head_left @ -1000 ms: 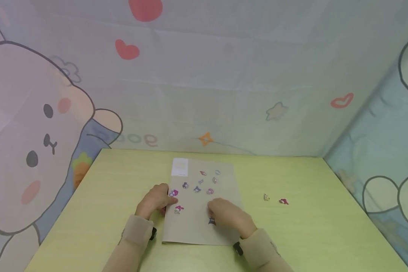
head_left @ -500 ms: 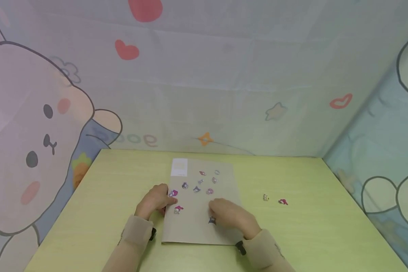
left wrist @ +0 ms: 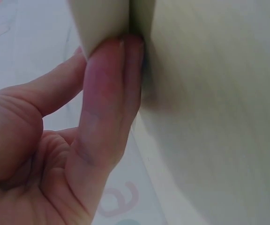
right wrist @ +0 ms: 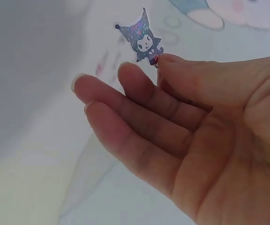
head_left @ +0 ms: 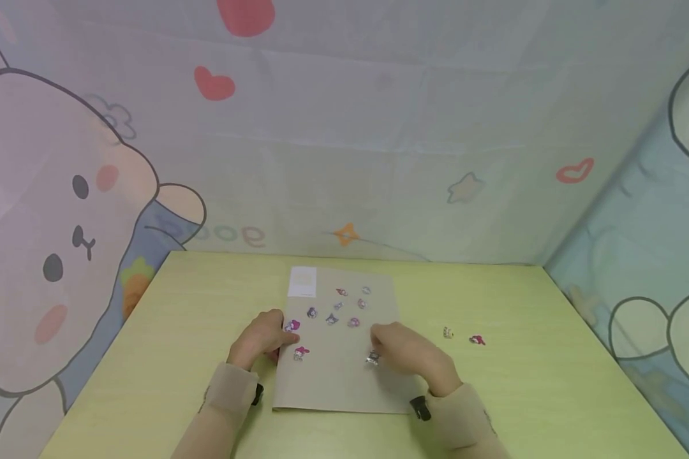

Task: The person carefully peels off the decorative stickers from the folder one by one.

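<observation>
A: Right hand, what's it got?

B: Pinching a small sticker, dark purple cartoon figure, betw. thumb and forefinger. Other fingers lie straight and spread. In the head view the sticker shows as a small speck at the fingertips, lower centre of the frame, above the right half of the brown paper sheet. Whether it's lifted clear of the paper, can't tell from that view.

A: Left hand?

B: Centre-left, at the sheet's left edge. Wrist view shows fingertips pressed against a pale edge, fingers fairly straight, holding nothing that I can see.

A: What else is on the paper?

B: A white label at the upper-left corner, and a scatter of small stickers in the upper half. Nearest the left hand: one pink sticker just right of the fingers, another touching or almost touching them.

A: Anything off the sheet?

B: Two loose bits on the green table, right of centre: a pale one and a red one, side by side, well apart from the paper. Cartoon-print cloth walls round the table on three sides.
</observation>
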A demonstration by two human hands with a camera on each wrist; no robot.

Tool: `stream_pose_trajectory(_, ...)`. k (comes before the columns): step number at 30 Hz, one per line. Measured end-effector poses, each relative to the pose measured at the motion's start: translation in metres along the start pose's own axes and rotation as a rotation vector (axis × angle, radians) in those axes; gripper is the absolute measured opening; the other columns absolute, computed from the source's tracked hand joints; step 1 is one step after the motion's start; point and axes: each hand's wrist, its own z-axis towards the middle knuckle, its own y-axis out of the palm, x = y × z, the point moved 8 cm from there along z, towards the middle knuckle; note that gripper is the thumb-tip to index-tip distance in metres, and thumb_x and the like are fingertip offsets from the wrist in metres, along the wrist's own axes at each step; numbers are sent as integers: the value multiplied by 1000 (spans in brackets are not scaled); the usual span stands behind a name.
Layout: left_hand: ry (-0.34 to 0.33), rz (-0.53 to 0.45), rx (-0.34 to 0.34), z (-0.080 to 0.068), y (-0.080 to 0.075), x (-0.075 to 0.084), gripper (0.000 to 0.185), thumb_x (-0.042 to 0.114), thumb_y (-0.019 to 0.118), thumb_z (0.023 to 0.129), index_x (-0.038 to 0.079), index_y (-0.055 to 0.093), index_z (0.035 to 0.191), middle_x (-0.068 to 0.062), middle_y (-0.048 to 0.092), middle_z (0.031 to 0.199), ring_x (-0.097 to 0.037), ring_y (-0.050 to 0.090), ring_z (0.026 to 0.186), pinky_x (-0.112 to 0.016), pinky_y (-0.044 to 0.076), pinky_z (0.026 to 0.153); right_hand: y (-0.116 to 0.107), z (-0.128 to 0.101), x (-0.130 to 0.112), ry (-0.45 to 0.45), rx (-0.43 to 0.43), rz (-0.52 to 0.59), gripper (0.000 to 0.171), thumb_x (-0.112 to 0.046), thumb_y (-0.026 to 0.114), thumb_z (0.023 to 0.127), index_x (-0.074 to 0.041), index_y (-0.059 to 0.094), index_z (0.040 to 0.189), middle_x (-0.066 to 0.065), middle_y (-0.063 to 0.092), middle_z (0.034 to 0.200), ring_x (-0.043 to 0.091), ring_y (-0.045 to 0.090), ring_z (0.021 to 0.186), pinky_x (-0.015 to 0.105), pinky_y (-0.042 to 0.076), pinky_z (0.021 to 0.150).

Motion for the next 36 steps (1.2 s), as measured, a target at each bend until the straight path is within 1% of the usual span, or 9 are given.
stream_pose_trajectory(7, 2, 7, 2, 1, 0, 0, 23, 14, 72, 90, -1, 56, 89, -11, 62, 72, -21, 65, 51, -30, 49, 54, -29, -13, 35, 51, 58, 59, 12, -3, 53, 98, -9, 55, 87, 0, 54, 73, 14, 50, 65, 31, 43, 61)
stream_pose_trajectory(10, 3, 5, -1, 1, 1, 0, 23, 15, 72, 90, -1, 56, 89, -11, 62, 72, -21, 65, 51, -30, 49, 53, -38, -21, 61, 95, 65, 132, 11, -2, 49, 99, -6, 54, 90, 5, 58, 78, 17, 55, 68, 33, 43, 60)
stream_pose_trajectory(14, 1, 3, -7, 1, 2, -1, 22, 15, 71, 90, -1, 55, 90, -10, 62, 73, -21, 66, 52, -30, 48, 53, -47, -34, 100, 165, 107, 192, 11, -1, 46, 100, -4, 52, 91, 9, 57, 80, 21, 58, 71, 34, 41, 60)
stream_pose_trajectory(20, -14, -12, -8, 3, 2, -4, 23, 15, 71, 91, -1, 55, 91, -10, 62, 74, -21, 65, 53, -30, 49, 55, -55, -49, 140, 249, 131, 230, 10, -1, 45, 100, -1, 51, 93, 11, 56, 83, 25, 61, 77, 36, 42, 63)
stream_pose_trajectory(24, -10, -25, -16, 4, 4, -2, 23, 16, 71, 91, 0, 55, 91, -10, 62, 74, -21, 65, 53, -30, 50, 55, -61, -50, 158, 252, 108, 201, 10, 0, 44, 100, 0, 50, 93, 12, 55, 83, 22, 58, 70, 36, 42, 62)
stream_pose_trajectory(27, -3, -38, -21, 5, 5, -1, 22, 15, 71, 91, -1, 55, 92, -10, 63, 75, -21, 66, 53, -31, 51, 55, -67, -43, 168, 219, 73, 120, 11, -1, 43, 100, 0, 50, 92, 9, 52, 78, 19, 50, 62, 35, 41, 61)
stream_pose_trajectory(30, -8, -34, -20, 4, 4, -1, 22, 15, 71, 91, -1, 56, 93, -10, 63, 75, -21, 66, 53, -31, 51, 55, -74, -31, 175, 186, 43, 33, 13, -2, 43, 100, 0, 52, 91, 7, 50, 75, 18, 45, 62, 36, 40, 63)
stream_pose_trajectory(32, -15, -27, -18, 4, 3, -2, 22, 15, 71, 91, -1, 56, 93, -10, 62, 75, -21, 66, 53, -31, 51, 55, -78, -24, 180, 168, 27, -11, 13, -2, 42, 101, 0, 52, 92, 6, 49, 77, 18, 43, 65, 36, 38, 64)
stream_pose_trajectory(36, -31, -13, -17, 3, 3, -4, 22, 15, 71, 91, -1, 55, 92, -10, 62, 74, -21, 65, 53, -31, 51, 54, -75, -12, 191, 169, -35, 2, 14, -2, 41, 101, 0, 52, 92, 6, 49, 77, 18, 43, 65, 34, 37, 63)
